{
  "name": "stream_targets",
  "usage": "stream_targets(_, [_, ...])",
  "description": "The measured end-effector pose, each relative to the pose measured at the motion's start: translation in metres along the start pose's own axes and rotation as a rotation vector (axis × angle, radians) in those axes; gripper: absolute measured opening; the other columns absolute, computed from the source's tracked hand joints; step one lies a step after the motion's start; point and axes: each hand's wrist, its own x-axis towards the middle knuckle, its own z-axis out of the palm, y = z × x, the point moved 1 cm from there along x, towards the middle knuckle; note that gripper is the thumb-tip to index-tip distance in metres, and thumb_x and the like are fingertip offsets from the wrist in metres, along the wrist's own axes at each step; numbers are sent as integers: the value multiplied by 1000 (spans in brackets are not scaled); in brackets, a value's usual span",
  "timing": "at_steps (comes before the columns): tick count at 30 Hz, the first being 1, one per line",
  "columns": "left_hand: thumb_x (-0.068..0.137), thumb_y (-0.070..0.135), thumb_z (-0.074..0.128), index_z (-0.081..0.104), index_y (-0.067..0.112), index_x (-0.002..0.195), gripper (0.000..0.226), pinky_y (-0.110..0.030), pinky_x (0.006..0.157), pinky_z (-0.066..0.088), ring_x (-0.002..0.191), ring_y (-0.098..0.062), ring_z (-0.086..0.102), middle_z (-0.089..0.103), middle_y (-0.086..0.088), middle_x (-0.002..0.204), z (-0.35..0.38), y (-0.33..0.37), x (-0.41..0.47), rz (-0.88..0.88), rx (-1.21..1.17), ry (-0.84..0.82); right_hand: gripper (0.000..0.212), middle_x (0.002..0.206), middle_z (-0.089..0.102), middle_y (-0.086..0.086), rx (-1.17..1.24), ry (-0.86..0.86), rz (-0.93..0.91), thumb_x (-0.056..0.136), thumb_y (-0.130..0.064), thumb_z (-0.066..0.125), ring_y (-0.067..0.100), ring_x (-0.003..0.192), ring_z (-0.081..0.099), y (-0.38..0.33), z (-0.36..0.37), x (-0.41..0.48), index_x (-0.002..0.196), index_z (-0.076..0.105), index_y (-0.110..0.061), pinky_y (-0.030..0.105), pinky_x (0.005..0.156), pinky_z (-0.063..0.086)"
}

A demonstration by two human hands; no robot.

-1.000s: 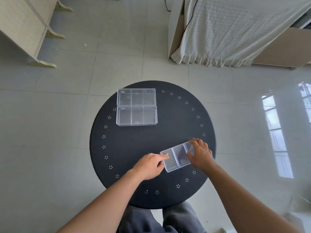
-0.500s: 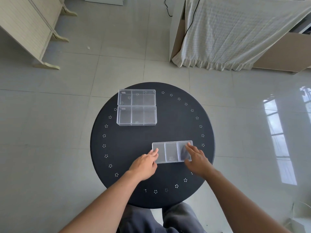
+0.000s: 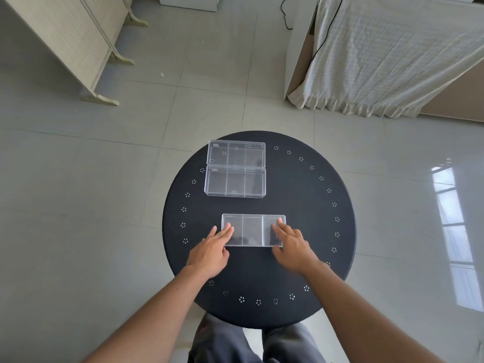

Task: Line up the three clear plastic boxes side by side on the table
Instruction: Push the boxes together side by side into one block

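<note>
While my left hand (image 3: 209, 251) and right hand (image 3: 293, 244) lie flat and open on the ends of the near box (image 3: 252, 230), clasping nothing, its long axis runs left-right, parallel to the two touching boxes (image 3: 235, 169) further up the desk (image 3: 301, 205).

Looks like a home, prob. a bedroom or living rm: glossy pale tiled floor (image 3: 183, 111) w/ window light reflected on it at right. A cream folding screen (image 3: 70, 40) on curved feet stands upper left, and a white crinkled cloth (image 3: 387, 53) w/ a ruffled hem drapes over furniture upper right, a black cable (image 3: 324, 35) trailing across it. A small round black table (image 3: 301, 205) w/ a ring of tiny flower motifs sits mid-rm.
</note>
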Motion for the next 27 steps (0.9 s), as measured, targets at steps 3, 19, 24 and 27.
stream_targets(3, [110, 18, 39, 16, 40, 173, 71, -51, 132, 33, 171, -15, 4, 0, 32, 178, -7, -6, -2, -31, 26, -9, 69, 179, 6, -8, -34, -23, -18, 102, -34, 46, 29, 153, 26, -15, 1, 7, 167, 25, -25, 53, 115, 36])
stream_targets(19, [110, 23, 42, 10, 36, 174, 73, -56, 127, 40, 171, -19, -2, -8, 30, 179, -37, -29, 25, -84, 0, -32, 71, 179, -5, -11, -54, -45, -11, 103, -34, 45, 30, 154, 23, -54, -9, 44, 168, 18, -27, 51, 119, 31])
stream_targets(24, [110, 22, 43, 8, 36, 174, 75, -53, 120, 49, 171, -19, -3, -10, 30, 179, -45, -33, 29, -75, 16, -33, 71, 178, -5, -12, -43, -35, -10, 102, -33, 45, 30, 150, 27, -62, -11, 50, 168, 19, -27, 50, 117, 34])
stream_targets(27, [110, 22, 44, 8, 36, 174, 75, -52, 116, 53, 171, -18, -3, -11, 30, 178, -49, -35, 32, -70, 25, -29, 72, 178, -7, -12, -34, -30, -1, 102, -33, 45, 30, 149, 28, -66, -11, 53, 168, 18, -27, 50, 117, 34])
